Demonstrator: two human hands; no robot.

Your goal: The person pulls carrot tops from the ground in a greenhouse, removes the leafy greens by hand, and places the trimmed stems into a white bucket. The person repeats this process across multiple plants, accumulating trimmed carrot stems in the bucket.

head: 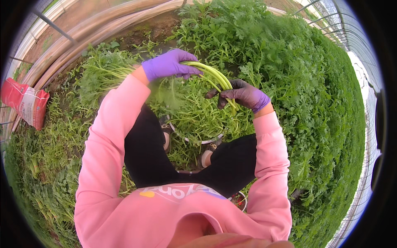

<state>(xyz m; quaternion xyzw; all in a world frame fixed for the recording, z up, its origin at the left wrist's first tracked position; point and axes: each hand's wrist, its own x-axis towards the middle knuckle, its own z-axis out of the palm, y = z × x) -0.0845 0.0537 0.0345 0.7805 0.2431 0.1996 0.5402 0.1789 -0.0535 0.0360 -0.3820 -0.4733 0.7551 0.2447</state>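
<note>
My left hand (172,65), in a purple glove, grips one end of a small bunch of long green stems (217,73); leaves hang blurred below this hand. The stems arch over to my right hand (240,94), whose purple glove is darkly soiled on the fingers and which holds their other end between thumb and fingers. Under both hands lies a heap of loose green stems and leaves (198,114) in a round container with a pale rim (204,142), between my feet. Beside my left wrist, a pile of leafy stems (108,73) rests on the ground.
Dense leafy greens (310,93) grow along the right side. A red and white sack (26,102) bearing writing lies at the far left. Cut stems and leaves (62,133) cover the ground at left. A small pale-rimmed container (245,201) with red things in it is near my right elbow.
</note>
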